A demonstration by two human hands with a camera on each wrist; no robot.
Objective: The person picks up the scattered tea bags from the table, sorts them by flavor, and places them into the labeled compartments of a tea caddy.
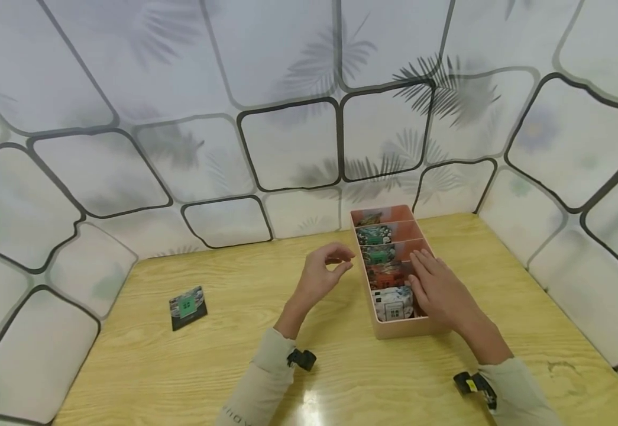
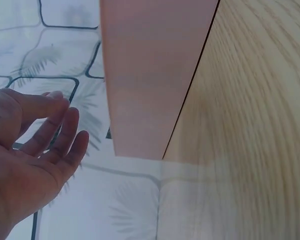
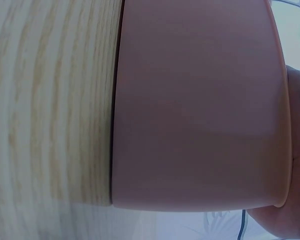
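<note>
A long pink divided box [image 1: 401, 330] stands at the right of the table. Small printed packets lie in its compartments: a white one [image 1: 394, 303] nearest, a red-labelled one [image 1: 385, 276] behind it, then two with green labels. Over the box's right side my right hand [image 1: 443, 291] lies with fingers straight; whether it touches the packets is hidden. My left hand [image 1: 320, 275] hovers just left of the box, thumb and fingers loosely bent. In the left wrist view this hand [image 2: 40, 140] shows nothing between its fingertips, apart from the box wall [image 2: 145, 80].
On the left of the wooden table [image 1: 245, 296] lies a dark square packet [image 1: 188, 307] with a green label. A patterned curtain [image 1: 298, 148] rises behind the table and along both sides. Each wrist wears a black strapped device.
</note>
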